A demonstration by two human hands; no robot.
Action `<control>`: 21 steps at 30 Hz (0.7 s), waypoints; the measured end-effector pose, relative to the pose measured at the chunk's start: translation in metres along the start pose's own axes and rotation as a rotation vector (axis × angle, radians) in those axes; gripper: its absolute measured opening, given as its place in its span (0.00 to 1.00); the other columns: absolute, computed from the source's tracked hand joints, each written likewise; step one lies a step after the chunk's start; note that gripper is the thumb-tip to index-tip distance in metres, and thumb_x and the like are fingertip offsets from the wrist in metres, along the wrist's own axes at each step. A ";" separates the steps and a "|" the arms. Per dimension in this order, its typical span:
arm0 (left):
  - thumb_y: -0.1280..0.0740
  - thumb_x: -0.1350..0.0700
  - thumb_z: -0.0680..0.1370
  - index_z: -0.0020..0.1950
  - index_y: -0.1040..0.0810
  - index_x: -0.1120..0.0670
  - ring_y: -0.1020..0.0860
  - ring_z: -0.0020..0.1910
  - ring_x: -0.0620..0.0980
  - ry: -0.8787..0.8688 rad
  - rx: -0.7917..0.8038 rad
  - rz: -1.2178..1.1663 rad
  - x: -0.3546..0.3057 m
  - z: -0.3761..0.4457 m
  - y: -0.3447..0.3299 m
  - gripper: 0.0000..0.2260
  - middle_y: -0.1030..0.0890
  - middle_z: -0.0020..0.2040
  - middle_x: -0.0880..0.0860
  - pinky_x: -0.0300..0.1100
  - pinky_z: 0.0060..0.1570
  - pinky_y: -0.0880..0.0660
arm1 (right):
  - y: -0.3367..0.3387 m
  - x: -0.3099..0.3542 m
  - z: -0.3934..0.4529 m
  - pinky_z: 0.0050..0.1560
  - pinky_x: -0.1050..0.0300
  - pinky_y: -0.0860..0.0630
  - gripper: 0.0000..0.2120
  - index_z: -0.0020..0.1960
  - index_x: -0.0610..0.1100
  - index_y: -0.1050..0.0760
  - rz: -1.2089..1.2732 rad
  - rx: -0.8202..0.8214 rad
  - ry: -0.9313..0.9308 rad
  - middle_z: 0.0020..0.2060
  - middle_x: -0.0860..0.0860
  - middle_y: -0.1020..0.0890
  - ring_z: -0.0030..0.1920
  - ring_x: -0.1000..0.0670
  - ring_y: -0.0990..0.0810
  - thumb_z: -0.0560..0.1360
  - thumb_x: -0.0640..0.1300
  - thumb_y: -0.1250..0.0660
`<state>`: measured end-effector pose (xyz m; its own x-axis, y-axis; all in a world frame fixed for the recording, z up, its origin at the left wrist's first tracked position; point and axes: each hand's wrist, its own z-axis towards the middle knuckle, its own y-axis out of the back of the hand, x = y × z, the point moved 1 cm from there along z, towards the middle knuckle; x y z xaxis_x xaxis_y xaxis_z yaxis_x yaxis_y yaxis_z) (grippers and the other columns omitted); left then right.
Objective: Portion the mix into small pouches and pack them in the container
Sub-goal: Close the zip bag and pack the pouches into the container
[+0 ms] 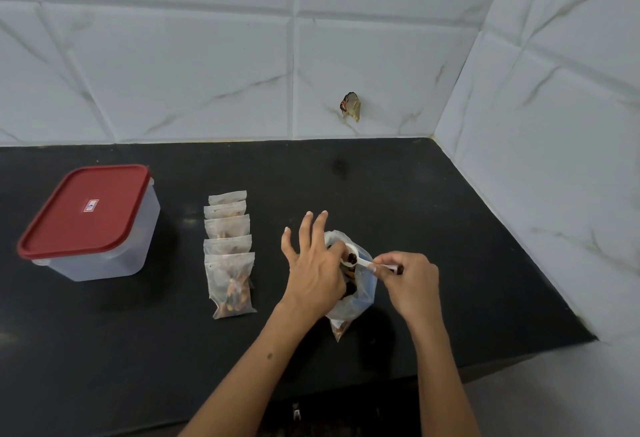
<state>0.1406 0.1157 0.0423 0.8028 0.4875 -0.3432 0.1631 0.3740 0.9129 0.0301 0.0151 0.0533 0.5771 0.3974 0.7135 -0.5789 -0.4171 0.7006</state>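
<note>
bag of mix point(358, 301) near counter point(450, 228) right edge, thin, soft, light: hold at rim | left hand point(313, 263) pinches rim, other fingers spread | right hand point(408, 280) pinches small spoon point(360, 260) | 5 filled pouches point(229, 253) mid-counter, container point(91, 225) left, lid on

Dim, even light; wide-angle bending at edges.

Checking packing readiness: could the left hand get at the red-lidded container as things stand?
Probably yes: the black counter between the left hand and the container looks bare, but that hand is holding the bag open.
</note>
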 end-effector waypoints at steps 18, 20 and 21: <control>0.35 0.54 0.74 0.59 0.21 0.46 0.54 0.77 0.57 -0.029 0.097 0.007 0.003 0.000 -0.001 0.14 0.40 0.75 0.51 0.61 0.68 0.65 | -0.001 0.003 -0.004 0.37 0.70 0.33 0.05 0.48 0.48 0.18 -0.007 -0.035 -0.031 0.40 0.56 0.18 0.42 0.60 0.22 0.72 0.44 0.28; 0.36 0.54 0.75 0.60 0.22 0.45 0.56 0.77 0.57 -0.041 0.143 0.034 0.005 0.000 -0.003 0.14 0.44 0.77 0.52 0.61 0.68 0.66 | 0.000 0.003 -0.005 0.38 0.70 0.32 0.04 0.48 0.48 0.17 0.023 -0.039 -0.026 0.39 0.58 0.19 0.42 0.60 0.23 0.73 0.44 0.28; 0.36 0.54 0.75 0.58 0.20 0.46 0.54 0.77 0.58 -0.040 0.132 0.029 0.005 0.000 -0.005 0.13 0.42 0.77 0.53 0.60 0.68 0.66 | 0.000 0.003 -0.006 0.38 0.70 0.32 0.04 0.47 0.48 0.17 0.044 -0.044 -0.027 0.39 0.58 0.19 0.42 0.60 0.23 0.73 0.44 0.28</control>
<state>0.1438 0.1169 0.0359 0.8301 0.4640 -0.3093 0.2113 0.2517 0.9445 0.0283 0.0209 0.0557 0.5657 0.3567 0.7435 -0.6283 -0.3975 0.6687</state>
